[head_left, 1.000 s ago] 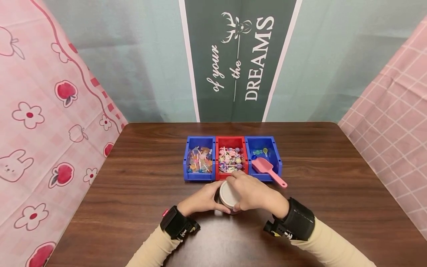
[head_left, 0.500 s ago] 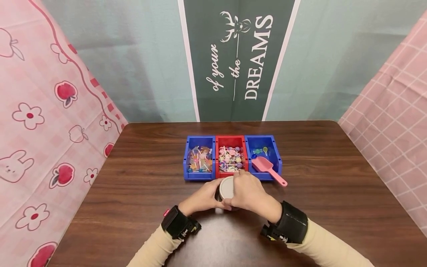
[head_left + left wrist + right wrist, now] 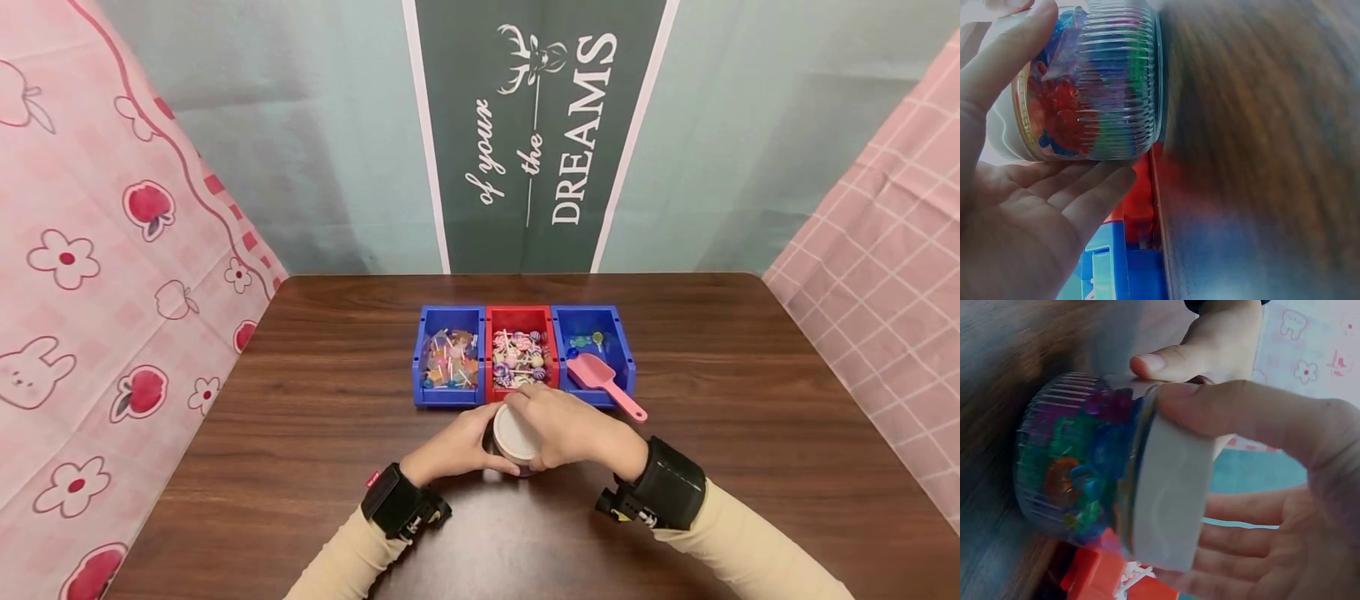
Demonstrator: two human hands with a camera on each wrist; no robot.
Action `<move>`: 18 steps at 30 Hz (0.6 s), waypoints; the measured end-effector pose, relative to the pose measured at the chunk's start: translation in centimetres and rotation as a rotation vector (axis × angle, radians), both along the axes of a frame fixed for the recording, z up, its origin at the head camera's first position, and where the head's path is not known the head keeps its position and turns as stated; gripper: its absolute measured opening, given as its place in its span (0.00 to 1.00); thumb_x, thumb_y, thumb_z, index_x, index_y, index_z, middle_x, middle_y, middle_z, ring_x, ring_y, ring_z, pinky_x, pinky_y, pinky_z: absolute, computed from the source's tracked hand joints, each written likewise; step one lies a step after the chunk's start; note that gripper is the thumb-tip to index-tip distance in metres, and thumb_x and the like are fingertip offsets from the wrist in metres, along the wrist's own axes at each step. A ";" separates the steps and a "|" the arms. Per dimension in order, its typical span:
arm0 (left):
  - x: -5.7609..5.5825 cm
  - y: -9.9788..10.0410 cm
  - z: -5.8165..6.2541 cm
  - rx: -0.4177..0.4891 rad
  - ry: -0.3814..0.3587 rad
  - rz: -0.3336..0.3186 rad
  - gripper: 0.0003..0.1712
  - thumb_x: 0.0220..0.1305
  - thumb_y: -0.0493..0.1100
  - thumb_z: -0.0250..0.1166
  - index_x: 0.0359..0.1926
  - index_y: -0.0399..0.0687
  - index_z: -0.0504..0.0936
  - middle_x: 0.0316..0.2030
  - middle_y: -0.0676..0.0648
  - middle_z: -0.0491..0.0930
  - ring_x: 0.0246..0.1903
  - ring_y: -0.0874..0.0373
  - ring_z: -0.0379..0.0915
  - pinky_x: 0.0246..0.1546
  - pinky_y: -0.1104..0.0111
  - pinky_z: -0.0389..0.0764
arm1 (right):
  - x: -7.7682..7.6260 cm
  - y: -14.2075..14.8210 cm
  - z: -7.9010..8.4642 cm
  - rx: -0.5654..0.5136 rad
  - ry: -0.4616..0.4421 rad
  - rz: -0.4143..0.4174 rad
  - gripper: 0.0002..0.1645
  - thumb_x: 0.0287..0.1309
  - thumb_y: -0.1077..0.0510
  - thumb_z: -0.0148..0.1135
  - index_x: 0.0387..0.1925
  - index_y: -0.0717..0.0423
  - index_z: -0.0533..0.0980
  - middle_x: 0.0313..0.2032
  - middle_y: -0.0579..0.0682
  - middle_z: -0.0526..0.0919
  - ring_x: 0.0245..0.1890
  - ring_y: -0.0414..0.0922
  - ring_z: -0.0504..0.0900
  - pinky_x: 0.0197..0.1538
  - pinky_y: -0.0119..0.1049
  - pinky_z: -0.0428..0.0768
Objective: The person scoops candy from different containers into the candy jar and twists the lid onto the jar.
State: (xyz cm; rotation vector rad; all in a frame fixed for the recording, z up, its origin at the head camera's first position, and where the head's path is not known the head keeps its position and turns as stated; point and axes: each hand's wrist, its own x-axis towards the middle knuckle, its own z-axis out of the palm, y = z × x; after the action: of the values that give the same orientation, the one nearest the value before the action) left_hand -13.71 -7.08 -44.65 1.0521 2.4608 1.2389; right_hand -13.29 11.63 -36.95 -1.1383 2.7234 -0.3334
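A clear ribbed jar (image 3: 1100, 81) filled with colourful translucent pieces stands on the table under a white screw lid (image 3: 514, 435). My left hand (image 3: 457, 446) holds the jar's left side, its thumb in front and its fingers behind. Over the right side of the lid lies my right hand (image 3: 573, 427). In the right wrist view, the right thumb (image 3: 1191, 403) presses the lid's rim, while the fingers (image 3: 1235, 544) curve round its opposite side. The jar's base rests on the wood. From the head view, both hands hide most of the jar's body.
Behind the hands stand a blue bin (image 3: 450, 397) and a red bin (image 3: 521, 317) with small lollipop-like pieces. The right blue bin (image 3: 588, 318) holds a few pieces and a pink scoop (image 3: 600, 377), whose handle sticks out over the front. Patterned cloths flank the table (image 3: 337, 358).
My right hand and wrist first swung left and nearer over the lid, then back to the right, uncovering more of the lid's top. The left hand stays on the jar.
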 end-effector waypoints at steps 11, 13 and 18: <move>0.2 0.0 0.2 0.005 -0.006 0.005 0.46 0.43 0.49 0.75 0.62 0.38 0.66 0.52 0.42 0.77 0.49 0.56 0.72 0.54 0.58 0.77 | 0.4 -0.2 -0.8 -0.081 0.123 -0.027 0.44 0.22 0.46 0.78 0.43 0.66 0.74 0.36 0.57 0.80 0.36 0.49 0.75 0.38 0.44 0.82; 0.2 0.0 0.2 -0.001 -0.014 0.007 0.46 0.43 0.49 0.75 0.62 0.38 0.66 0.53 0.42 0.76 0.50 0.57 0.72 0.54 0.58 0.77 | 0.7 -0.4 -0.9 -0.090 0.128 -0.056 0.44 0.21 0.47 0.79 0.43 0.67 0.74 0.35 0.57 0.80 0.36 0.50 0.75 0.37 0.44 0.82; 0.2 0.1 0.0 0.001 -0.026 0.007 0.45 0.44 0.50 0.74 0.62 0.39 0.66 0.53 0.43 0.76 0.50 0.56 0.72 0.54 0.57 0.76 | 1.1 -0.6 -0.9 -0.089 0.133 -0.109 0.43 0.20 0.48 0.80 0.42 0.67 0.75 0.34 0.57 0.81 0.36 0.51 0.76 0.37 0.45 0.82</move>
State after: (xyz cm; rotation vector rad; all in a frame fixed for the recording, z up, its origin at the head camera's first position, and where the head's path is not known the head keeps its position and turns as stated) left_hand -13.53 -7.01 -44.68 1.0218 2.4467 1.2482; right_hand -12.16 11.00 -37.86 -1.0720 2.9214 -0.4120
